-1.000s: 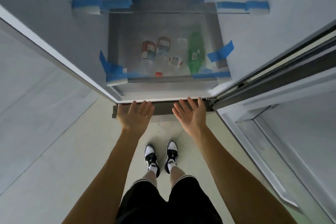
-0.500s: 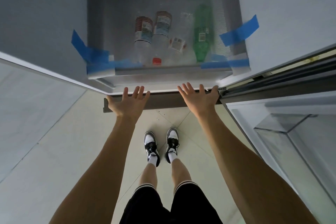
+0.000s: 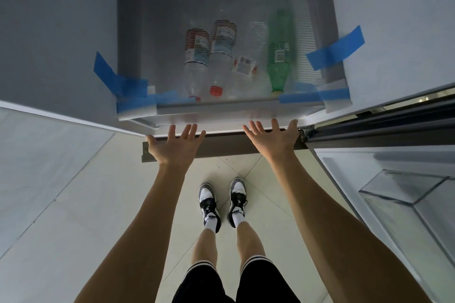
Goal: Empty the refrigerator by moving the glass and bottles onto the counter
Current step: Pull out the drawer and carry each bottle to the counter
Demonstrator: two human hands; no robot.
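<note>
Four containers stand side by side on the lowest fridge shelf (image 3: pixel 152 39), seen from above through its ribbed glass front. The left bottle (image 3: pixel 197 56) is clear with a red-and-white label; touching its right side is a second clear bottle (image 3: pixel 222 49) with a red cap and a similar label. Next comes a clear glass (image 3: pixel 248 66) with a white-and-red sticker, its outline hard to trace against the shelf. The green bottle (image 3: pixel 279 56) stands at the right end, its pale cap near the shelf's front rail. All four sit toward the front right of the shelf; the left part of the shelf is bare.

Strips of blue tape (image 3: pixel 115 79) cross the shelf's front corners, with another strip (image 3: pixel 337 48) on the right wall.

Both hands are stretched out below the shelf's front edge, palms down, fingers straight and spread, holding nothing. The left hand (image 3: pixel 172 147) hovers by the fridge's dark base strip (image 3: pixel 221 147); the right hand (image 3: pixel 275 140) is near the door hinge. Neither touches a bottle.

The open door (image 3: pixel 406 192) stands at the right, with a clear bin on it. Below, the person's sneakers (image 3: pixel 222 202) stand on a pale tiled floor (image 3: pixel 73 216).
</note>
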